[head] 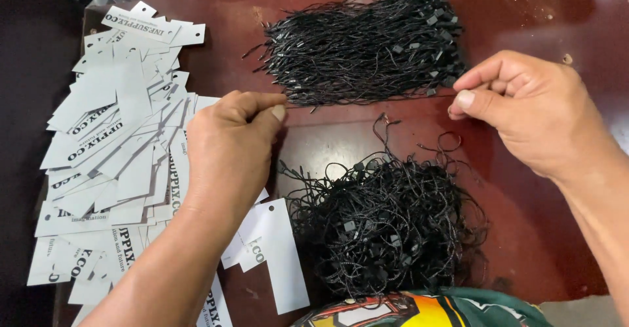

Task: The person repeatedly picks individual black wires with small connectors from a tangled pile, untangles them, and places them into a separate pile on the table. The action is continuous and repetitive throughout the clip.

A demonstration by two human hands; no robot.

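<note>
It looked like a small packing or garment-tagging workshop. A worn, dark red-brown surface point(524, 12) carried a large heap of white card hang tags point(111, 150) with black print, spread to the left of a straight bundle of black tag strings point(367, 38) with small plastic locks. Just below that bundle lay a tangled pile of the same strings point(386, 229), bulk stock for hand assembly.
</note>
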